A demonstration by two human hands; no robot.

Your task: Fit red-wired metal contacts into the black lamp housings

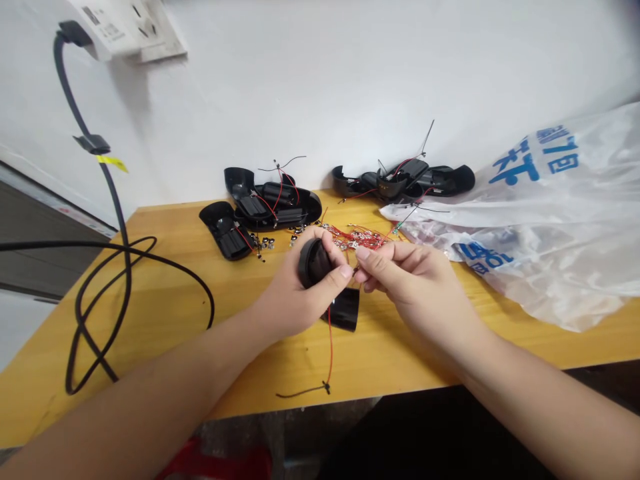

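Note:
My left hand point(295, 287) is shut on a black plastic housing point(345, 310), which has a round dark end point(314, 263) showing above my fingers. A red wire point(329, 350) hangs from it to a black wire end on the table. My right hand point(405, 277) pinches something small and dark at the housing's edge, probably a thin wire, though the fingertips mostly hide it. Beyond both hands lies a heap of small red-wired circuit pieces point(355, 237). Several more black housings point(270, 207) with wires stand further back.
The housings and parts lie on a yellow wooden table point(170, 300) against a white wall. A black cable point(100, 300) loops on the left, running up to a wall socket point(120, 27). A white plastic bag point(525, 227) with blue print covers the right side.

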